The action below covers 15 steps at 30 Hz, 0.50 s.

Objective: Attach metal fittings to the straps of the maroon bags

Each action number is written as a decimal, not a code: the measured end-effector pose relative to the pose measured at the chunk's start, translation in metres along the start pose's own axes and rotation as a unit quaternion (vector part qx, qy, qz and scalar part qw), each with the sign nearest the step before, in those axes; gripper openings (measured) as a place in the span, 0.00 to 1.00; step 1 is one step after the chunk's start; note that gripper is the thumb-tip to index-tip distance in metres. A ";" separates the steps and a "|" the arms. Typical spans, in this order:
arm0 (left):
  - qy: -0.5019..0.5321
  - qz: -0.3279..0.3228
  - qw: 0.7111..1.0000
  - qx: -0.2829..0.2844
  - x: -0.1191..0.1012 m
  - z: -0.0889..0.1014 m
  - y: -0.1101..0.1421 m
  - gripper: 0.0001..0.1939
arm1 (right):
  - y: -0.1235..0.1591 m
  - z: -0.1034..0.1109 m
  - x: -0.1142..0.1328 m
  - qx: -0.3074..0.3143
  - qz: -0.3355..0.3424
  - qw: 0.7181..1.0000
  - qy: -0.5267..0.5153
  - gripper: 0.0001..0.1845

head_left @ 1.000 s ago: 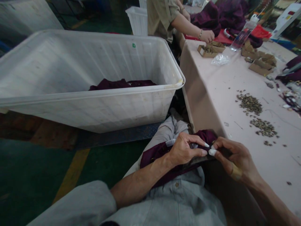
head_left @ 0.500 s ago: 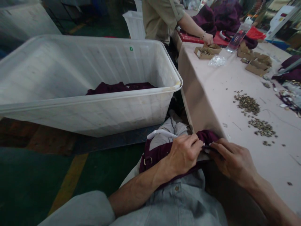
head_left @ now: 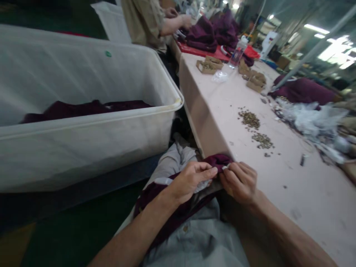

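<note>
A dark maroon garment [head_left: 218, 160] lies across my lap, its far part bunched against the table edge. My left hand [head_left: 190, 181] is closed, thumb and forefinger pinching the cloth. Close on its right, my right hand [head_left: 240, 181] has its fingers curled tightly round the garment's edge. Something small and white shows at the right fingertips; I cannot make out what it is. Whitish material is partly visible beneath my left hand.
At left stands a large white plastic bin [head_left: 83, 126] with maroon cloth [head_left: 94, 107] inside. The pale table [head_left: 211, 118] holds small metal pieces [head_left: 249, 118], cardboard boxes [head_left: 208, 65], a clear bottle [head_left: 237, 53] and plastic bags [head_left: 317, 118]. Another person's arm [head_left: 175, 26] reaches over the far end.
The view has swung to the right, so bin and table sit further left. My hands remain close together at the garment, with the fingers shifted. The other person's hand has moved away from the boxes.
</note>
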<state>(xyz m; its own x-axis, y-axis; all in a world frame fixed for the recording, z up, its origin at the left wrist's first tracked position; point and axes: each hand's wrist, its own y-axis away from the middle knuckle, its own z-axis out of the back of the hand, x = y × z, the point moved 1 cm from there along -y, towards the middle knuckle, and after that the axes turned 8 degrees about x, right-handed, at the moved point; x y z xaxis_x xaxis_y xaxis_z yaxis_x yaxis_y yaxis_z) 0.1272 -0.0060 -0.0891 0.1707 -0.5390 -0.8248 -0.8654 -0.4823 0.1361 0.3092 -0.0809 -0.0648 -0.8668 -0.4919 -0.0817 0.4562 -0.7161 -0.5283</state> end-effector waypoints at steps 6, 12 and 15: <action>-0.001 -0.010 1.000 -0.026 0.001 0.004 -0.009 0.12 | 0.015 0.045 -0.034 0.155 -0.109 0.966 -0.174 0.18; 0.050 0.016 0.995 -0.088 0.002 0.004 -0.010 0.12 | 0.144 0.106 -0.103 0.118 -0.423 0.896 -0.065 0.10; 0.062 0.020 0.994 -0.087 0.005 0.002 -0.012 0.12 | 0.198 0.106 -0.120 0.138 -0.513 0.845 -0.055 0.16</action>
<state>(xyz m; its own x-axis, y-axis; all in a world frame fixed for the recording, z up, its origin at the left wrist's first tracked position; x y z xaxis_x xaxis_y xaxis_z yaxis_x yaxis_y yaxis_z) 0.1377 -0.0017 -0.0962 0.2037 -0.6364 -0.7440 -0.7802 -0.5646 0.2694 0.5252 -0.2159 -0.0698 -0.8175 0.4257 0.3879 -0.4817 -0.8746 -0.0553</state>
